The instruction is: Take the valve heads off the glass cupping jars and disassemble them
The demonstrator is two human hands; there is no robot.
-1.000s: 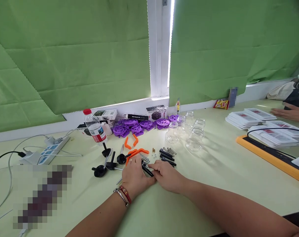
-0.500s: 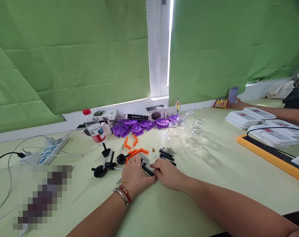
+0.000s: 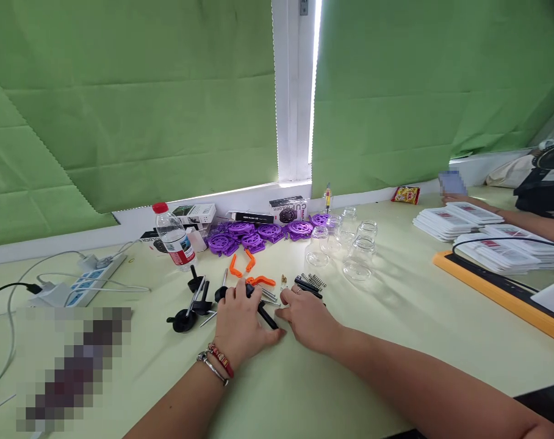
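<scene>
My left hand (image 3: 241, 317) is closed over a black rod-shaped part (image 3: 268, 317), thumb by its lower end and fingers near its upper end. Close by on the right, my right hand (image 3: 311, 320) has bent fingers lowered to the table; whatever its fingertips pinch is hidden. Just behind it lie black bar-like parts (image 3: 308, 284), small springs (image 3: 320, 280) and tiny brass pieces (image 3: 284, 278). Thin metal rods (image 3: 269, 294) and orange curved handles (image 3: 261, 281) lie beyond my left hand. To its left are black knobs with metal shafts (image 3: 184, 320).
Purple wheel-shaped parts (image 3: 270, 231) lie at the back beside a red-capped bottle (image 3: 176, 241). Clear glass jars (image 3: 359, 259) stand right of centre. A power strip (image 3: 87, 286) is at left. At right are stacked white cards (image 3: 442, 222), an orange-edged board (image 3: 496, 296) and another person's arm (image 3: 533, 225).
My right hand has moved off the black rod-shaped part toward the small parts behind it. My left hand has shifted slightly left, still holding the rod-shaped part. The other person's hand has drawn right.
</scene>
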